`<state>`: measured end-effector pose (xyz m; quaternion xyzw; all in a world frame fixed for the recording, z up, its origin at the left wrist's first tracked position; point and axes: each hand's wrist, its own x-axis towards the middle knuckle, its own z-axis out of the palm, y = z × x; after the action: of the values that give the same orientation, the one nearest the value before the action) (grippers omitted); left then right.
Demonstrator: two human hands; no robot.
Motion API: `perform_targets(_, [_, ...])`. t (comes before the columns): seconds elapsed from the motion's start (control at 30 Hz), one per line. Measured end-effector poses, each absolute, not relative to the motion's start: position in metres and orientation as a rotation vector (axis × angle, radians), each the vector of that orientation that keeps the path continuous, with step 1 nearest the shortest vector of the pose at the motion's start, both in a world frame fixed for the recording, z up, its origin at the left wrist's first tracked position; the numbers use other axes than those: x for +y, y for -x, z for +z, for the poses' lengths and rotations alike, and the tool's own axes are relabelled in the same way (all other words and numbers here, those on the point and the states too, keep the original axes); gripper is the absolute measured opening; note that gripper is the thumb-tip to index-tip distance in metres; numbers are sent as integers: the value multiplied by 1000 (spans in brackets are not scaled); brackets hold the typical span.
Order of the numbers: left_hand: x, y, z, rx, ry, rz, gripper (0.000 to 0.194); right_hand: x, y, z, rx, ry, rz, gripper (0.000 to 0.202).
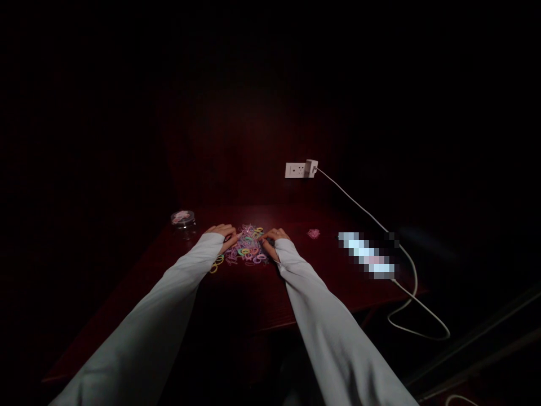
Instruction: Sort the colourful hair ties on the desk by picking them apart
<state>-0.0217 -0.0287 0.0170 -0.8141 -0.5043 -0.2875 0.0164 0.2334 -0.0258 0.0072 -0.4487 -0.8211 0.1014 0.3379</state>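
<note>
- Head view: the table (257,290) is dark red and faintly glossy, its left and near edges dim.
- The wall (236,146) behind is the same deep red, fading to black at the sides.
- A white socket (295,171) is on the wall, with a plug (311,167) in its right end.
- From the plug a white cable (355,201) runs down to a bright, pixelated slab (366,255) on the table's right part, looping past the edge.
- The bands (247,248), many-coloured, lie in a loose heap on the table between the hands.
- The left hand (220,231) touches the heap's left side, the right hand (275,234) its right; whether either grasps a band, I cannot tell.
- A small pink clump (313,233) lies right of the right hand.
- A round jar (182,219) stands left of the left hand.
</note>
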Motion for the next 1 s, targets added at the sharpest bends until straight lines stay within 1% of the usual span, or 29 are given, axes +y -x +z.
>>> perform_targets(0.23, [-21,21,7,-1476,2730,-931,31,-23,-232,5,-2135,1215,253,16])
perform_targets(0.4, [-19,21,3,-1423,2719,-888,34,-23,-234,4,-2151,1156,245,17])
perform_targets(0.53, [-15,23,3,-1440,2720,-879,35,-20,-233,0,-2133,1197,217,16])
perform_targets(0.8, [-25,15,15,-1499,2583,-1001,45,-19,-231,-1,-2132,1212,228,16])
perform_targets(1.0, [-27,6,18,-1501,2578,-1194,47,-24,-231,5,-2121,1154,232,18])
